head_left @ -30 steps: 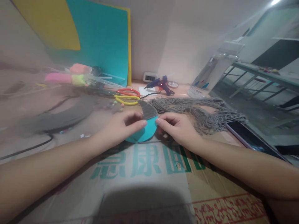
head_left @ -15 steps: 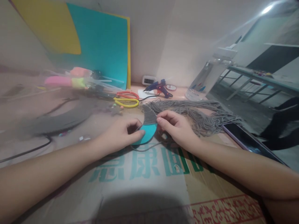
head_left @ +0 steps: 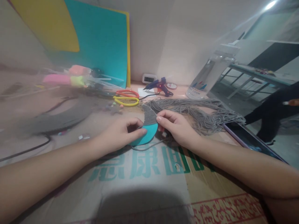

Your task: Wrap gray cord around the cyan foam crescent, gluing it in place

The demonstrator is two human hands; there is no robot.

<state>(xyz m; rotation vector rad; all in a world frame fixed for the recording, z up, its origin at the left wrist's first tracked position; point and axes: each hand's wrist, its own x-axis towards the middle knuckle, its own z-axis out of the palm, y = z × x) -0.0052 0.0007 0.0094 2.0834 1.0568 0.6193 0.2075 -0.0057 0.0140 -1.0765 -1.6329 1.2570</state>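
Turquoise card (head_left: 149,133), partly covered with grey cord (head_left: 149,117), well inside the far edge of the desk (head_left: 182,88), pinched at opposite sides by left hand (head_left: 122,131) and right hand (head_left: 176,126), likely for steadiness. Toward right edge, cord hank (head_left: 206,117), probably for easy reach.

Bottle (head_left: 198,81): there it is, "LOOK" low on the side, letters ahead of it unclear!
Cardboard (head_left: 201,189): big green characters, "康" reads clean, neighbours partly hidden.
White display (head_left: 149,78): too small to read.

From here I see a smooth, matt turquoise piece (head_left: 149,133); dull, stringy grey cord (head_left: 179,105); a glossy, clear plastic bottle (head_left: 209,74).
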